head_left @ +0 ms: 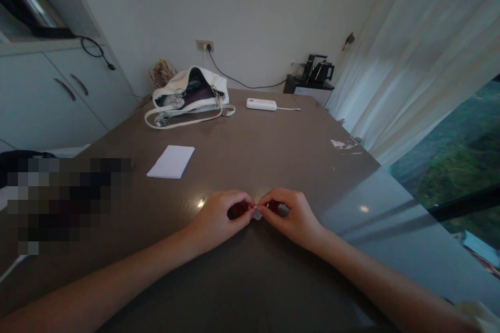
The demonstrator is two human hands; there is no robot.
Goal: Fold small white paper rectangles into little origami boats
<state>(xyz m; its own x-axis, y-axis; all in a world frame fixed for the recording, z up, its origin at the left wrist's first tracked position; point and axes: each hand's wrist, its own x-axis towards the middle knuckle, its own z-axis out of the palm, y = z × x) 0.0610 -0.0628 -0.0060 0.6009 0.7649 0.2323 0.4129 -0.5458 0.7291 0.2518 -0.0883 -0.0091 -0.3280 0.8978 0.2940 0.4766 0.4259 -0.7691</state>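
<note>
Thumb and fingertips pinched together, my left hand (223, 217) grips one side of a small white piece of paper (257, 215). From the other side my right hand (291, 214) pinches the same piece, and the fingertips of both hands nearly touch. Only a little of the paper shows below the fingers; the rest is hidden. A stack of white paper sheets (171, 162) lies on the brown table (250, 161), beyond my left hand and to its left.
A white handbag (191, 94) with its strap lies at the table's far left, beside a white power bank (261, 104) with a short cable. A black kettle (322, 71) stands behind the far edge. Curtains (394, 57) hang at right. A blurred patch covers the left side.
</note>
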